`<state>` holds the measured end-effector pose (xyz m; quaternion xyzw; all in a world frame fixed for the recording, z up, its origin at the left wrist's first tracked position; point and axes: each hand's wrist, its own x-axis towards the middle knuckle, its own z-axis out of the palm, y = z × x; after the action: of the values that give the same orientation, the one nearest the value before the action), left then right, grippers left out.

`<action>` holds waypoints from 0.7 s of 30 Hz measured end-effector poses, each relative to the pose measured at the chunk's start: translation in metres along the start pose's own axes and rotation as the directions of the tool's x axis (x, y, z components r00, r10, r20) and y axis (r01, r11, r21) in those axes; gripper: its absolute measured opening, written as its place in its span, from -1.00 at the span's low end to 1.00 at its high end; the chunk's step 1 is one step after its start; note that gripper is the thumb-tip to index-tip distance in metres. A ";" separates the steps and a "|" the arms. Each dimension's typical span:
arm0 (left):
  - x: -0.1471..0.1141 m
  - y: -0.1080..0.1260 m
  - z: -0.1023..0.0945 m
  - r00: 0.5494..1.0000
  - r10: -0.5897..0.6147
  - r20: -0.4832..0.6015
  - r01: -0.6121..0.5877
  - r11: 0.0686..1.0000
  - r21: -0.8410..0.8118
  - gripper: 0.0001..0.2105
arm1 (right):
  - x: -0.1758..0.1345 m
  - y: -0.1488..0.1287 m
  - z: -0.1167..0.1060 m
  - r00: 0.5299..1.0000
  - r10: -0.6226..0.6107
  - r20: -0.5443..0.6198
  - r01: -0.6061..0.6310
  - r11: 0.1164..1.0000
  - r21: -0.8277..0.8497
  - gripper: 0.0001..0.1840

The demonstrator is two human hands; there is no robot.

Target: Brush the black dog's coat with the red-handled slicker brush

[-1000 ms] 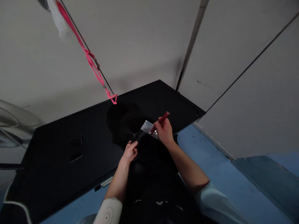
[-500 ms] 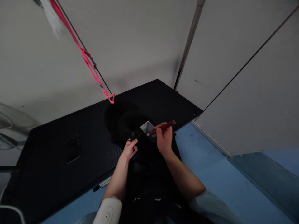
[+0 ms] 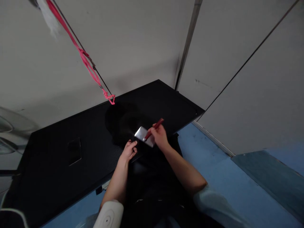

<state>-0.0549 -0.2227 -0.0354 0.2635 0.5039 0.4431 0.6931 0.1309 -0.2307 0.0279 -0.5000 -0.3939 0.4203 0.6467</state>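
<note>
On the black tabletop (image 3: 95, 164) lies a black furry animal (image 3: 121, 122), its outline blending into the dark surface. My left hand (image 3: 129, 149) is closed, thumb against fingers, at the animal's near side; it grips a dark part of the animal that I cannot make out exactly. In my right hand (image 3: 158, 136) is the red handle of a slicker brush (image 3: 154, 129). The brush's silver rectangular head (image 3: 142, 133) tilts over the near edge of the animal, just right of my left fingers. Its bristle side is hidden.
A pink strap loop (image 3: 110, 96) hangs beside a thin dark pole behind the animal. Toward the left on the table lies a dark, flat, phone-like object (image 3: 74, 152). A fan (image 3: 6, 142) stands at the left edge. Grey walls border the table; blue floor (image 3: 192, 145) shows right.
My right hand and the slicker brush have moved left and slightly down, closer to my left hand. My left hand keeps its grip almost in place.
</note>
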 end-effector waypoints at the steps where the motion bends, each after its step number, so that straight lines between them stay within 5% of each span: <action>1: 0.000 0.001 -0.001 1.000 -0.003 0.003 0.003 1.000 0.001 -0.67 | 0.000 -0.001 0.001 0.998 -0.017 -0.068 0.017 1.000 0.003 -0.74; 3: 0.000 0.002 -0.003 0.999 -0.009 0.038 0.009 1.000 0.003 -0.67 | 0.000 -0.003 -0.001 0.963 -0.106 -0.246 0.111 0.994 0.006 -0.74; 5: 0.000 0.004 -0.003 0.998 -0.018 0.068 0.018 1.000 -0.001 -0.67 | -0.003 -0.005 -0.001 0.939 -0.185 -0.292 0.197 0.980 0.014 -0.73; 9: -0.001 0.006 0.001 0.999 -0.019 0.041 0.019 1.000 -0.009 -0.65 | -0.005 -0.003 -0.001 0.998 -0.023 0.051 0.022 0.999 0.036 -0.75; 11: -0.002 0.006 0.004 0.999 -0.003 0.050 0.004 1.000 -0.013 -0.64 | 0.000 -0.005 -0.007 0.996 -0.029 -0.081 0.031 0.999 0.021 -0.75; 14: -0.004 0.006 0.007 0.997 -0.002 0.075 0.003 1.000 -0.018 -0.62 | 0.003 -0.011 -0.013 0.888 -0.248 -0.388 0.264 0.964 -0.012 -0.76; 16: -0.004 0.006 0.008 0.997 -0.013 0.077 0.014 1.000 -0.009 -0.60 | 0.000 -0.012 -0.010 0.923 -0.274 -0.269 0.290 0.957 0.021 -0.78; 19: -0.004 0.007 0.006 0.996 -0.019 0.086 0.018 1.000 0.010 -0.62 | 0.001 -0.011 -0.003 0.991 -0.086 0.106 0.082 0.996 0.048 -0.79; 21: -0.004 0.007 0.003 0.996 -0.015 0.093 0.014 1.000 0.012 -0.65 | 0.009 -0.013 -0.005 0.995 -0.097 0.000 0.096 0.995 0.013 -0.78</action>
<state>-0.0546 -0.2224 -0.0267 0.2842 0.4755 0.4224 0.7174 0.1406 -0.2258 0.0407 -0.4760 -0.4151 0.3913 0.6693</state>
